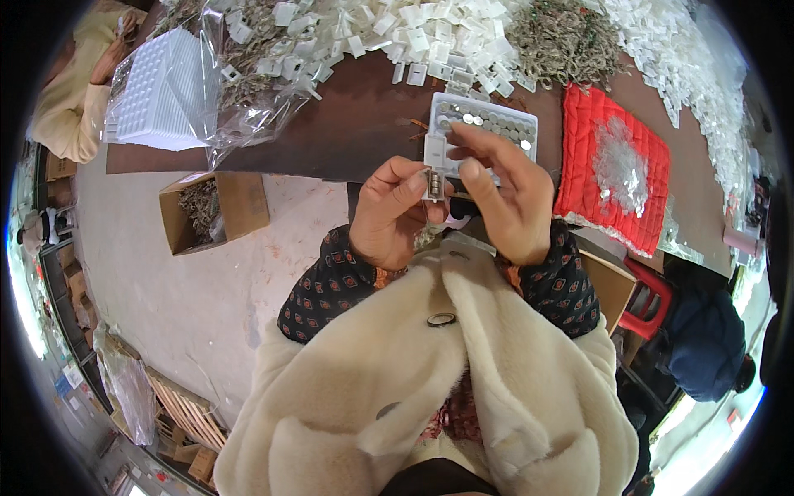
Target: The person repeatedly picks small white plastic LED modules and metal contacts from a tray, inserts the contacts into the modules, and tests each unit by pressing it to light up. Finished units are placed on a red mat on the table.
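My left hand (390,217) pinches a small white plastic battery case (434,183) between thumb and fingers. Its lid stands folded out at the top, and a short stack of silver button cells shows inside the lower part. Just to the right, my right hand (513,194) is raised with its thumb and forefinger apart, and nothing shows between them. Beyond the right hand, partly hidden by it, lies a shallow white tray (532,136) holding several rows of round silver button cells.
Heaps of white plastic cases (413,37) and coiled wires (566,41) cover the brown table's (356,116) far side. A red quilted pad (579,165) carries clear small pieces. Bagged white trays (165,91) stand left, near another person's arm (95,116). A cardboard box (240,207) sits below.
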Action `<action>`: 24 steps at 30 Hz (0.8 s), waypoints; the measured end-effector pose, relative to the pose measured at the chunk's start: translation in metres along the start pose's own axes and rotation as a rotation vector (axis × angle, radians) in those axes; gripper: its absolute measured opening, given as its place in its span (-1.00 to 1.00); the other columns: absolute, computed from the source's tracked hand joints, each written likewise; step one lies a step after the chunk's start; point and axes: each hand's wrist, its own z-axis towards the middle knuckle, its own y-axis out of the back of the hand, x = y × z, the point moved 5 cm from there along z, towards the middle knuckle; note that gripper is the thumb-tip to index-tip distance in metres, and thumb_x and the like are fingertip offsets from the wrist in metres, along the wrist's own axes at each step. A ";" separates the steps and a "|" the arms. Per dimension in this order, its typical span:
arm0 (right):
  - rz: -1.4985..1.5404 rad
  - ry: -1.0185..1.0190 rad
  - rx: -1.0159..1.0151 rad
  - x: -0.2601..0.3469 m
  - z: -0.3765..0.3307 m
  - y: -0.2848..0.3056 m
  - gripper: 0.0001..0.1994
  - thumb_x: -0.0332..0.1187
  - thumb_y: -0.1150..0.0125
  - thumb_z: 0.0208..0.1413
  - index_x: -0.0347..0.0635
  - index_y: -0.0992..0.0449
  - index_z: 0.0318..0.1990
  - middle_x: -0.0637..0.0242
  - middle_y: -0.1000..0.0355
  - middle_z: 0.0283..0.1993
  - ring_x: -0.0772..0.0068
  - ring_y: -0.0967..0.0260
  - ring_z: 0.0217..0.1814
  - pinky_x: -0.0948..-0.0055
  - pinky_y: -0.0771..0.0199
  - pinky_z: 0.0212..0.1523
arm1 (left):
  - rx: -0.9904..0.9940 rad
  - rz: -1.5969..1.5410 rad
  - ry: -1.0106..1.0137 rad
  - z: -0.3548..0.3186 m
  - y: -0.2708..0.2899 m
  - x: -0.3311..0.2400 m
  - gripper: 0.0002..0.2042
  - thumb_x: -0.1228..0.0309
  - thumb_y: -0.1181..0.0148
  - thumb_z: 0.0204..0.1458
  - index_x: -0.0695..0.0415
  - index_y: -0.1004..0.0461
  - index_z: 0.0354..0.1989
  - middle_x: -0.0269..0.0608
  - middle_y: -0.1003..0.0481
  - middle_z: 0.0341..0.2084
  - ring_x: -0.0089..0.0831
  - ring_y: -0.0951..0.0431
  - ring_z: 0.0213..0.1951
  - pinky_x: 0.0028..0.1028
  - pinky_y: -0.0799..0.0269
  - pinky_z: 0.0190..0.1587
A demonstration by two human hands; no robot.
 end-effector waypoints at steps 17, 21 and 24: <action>0.019 0.447 0.031 0.005 -0.004 -0.008 -0.75 -0.73 -0.27 -0.08 -0.34 -0.60 -0.20 0.09 -0.52 -0.09 0.22 -0.53 -0.02 0.37 -0.55 -0.06 | -0.023 -0.023 0.089 -0.006 -0.007 0.010 -0.72 0.19 -0.05 0.29 0.06 -0.38 0.04 -0.30 -0.46 -0.11 -0.43 -0.46 -0.02 -0.31 -0.39 0.11; 0.089 0.469 -0.026 0.003 -0.008 -0.011 -0.76 -0.75 -0.20 -0.09 -0.37 -0.58 -0.23 0.05 -0.54 -0.14 0.12 -0.54 -0.05 0.32 -0.55 -0.09 | 0.053 -0.012 0.067 -0.007 -0.015 0.014 -0.70 0.18 -0.04 0.29 0.08 -0.39 0.07 -0.27 -0.47 -0.06 -0.44 -0.46 0.00 -0.30 -0.41 0.08; 0.149 0.492 -0.054 0.002 -0.009 -0.011 -0.76 -0.72 -0.24 -0.08 -0.37 -0.58 -0.20 0.00 -0.54 -0.14 0.02 -0.54 -0.04 0.23 -0.53 0.01 | -0.129 0.041 0.044 -0.010 -0.007 0.018 -0.64 0.11 -0.06 0.28 0.04 -0.35 0.12 -0.26 -0.46 -0.07 -0.41 -0.47 -0.02 -0.30 -0.43 0.08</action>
